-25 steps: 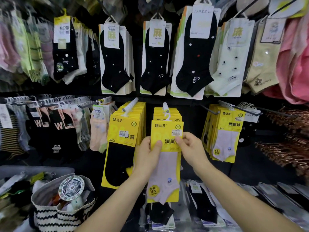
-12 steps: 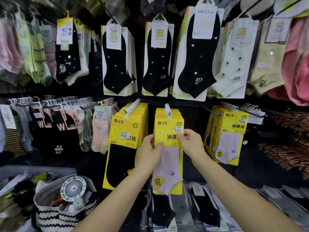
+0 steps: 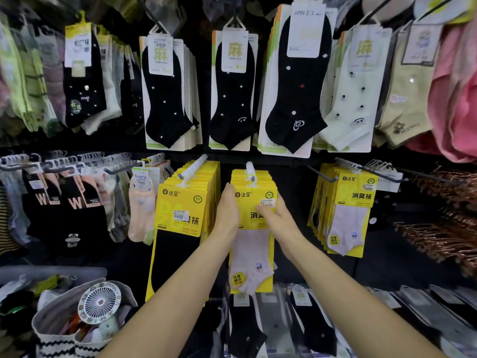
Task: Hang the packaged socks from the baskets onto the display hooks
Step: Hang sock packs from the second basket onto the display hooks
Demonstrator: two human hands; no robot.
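While hands (image 3: 227, 215) press pack (image 3: 254, 202), bag (image 3: 54, 334) holds fan (image 3: 99, 302)

Both hands (image 3: 254, 215) on yellow sock pkg (image 3: 254, 202)

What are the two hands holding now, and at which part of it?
Both hold the front yellow sock pack on the hook: left hand at its left edge, right hand on the card's right side.
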